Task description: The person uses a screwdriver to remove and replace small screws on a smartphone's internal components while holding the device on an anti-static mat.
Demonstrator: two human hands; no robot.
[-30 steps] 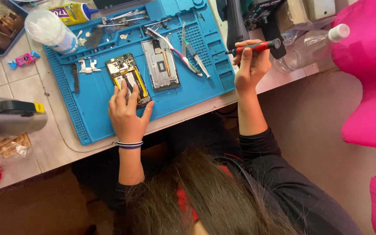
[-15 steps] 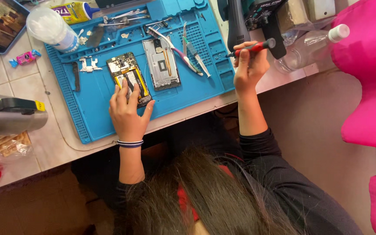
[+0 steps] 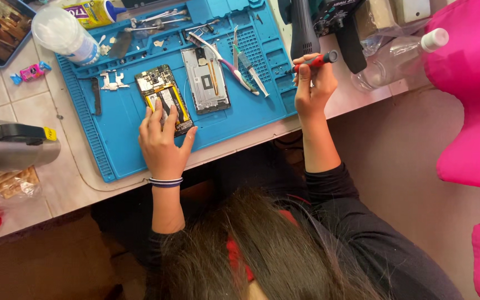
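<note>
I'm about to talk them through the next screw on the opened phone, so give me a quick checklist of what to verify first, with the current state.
1. Left hand steadies the opened phone: ok, fingers rest on its lower end.
2. Right hand holds the red screwdriver: ok.
3. Driver tip over the phone: not ok, it is off by the blue mat's right edge.
4. Phone lies flat on the mat: ok.
5. Right bit fitted: cannot tell.

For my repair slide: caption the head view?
Left hand steadies an opened phone on a blue mat; right hand holds a screwdriver.
</note>
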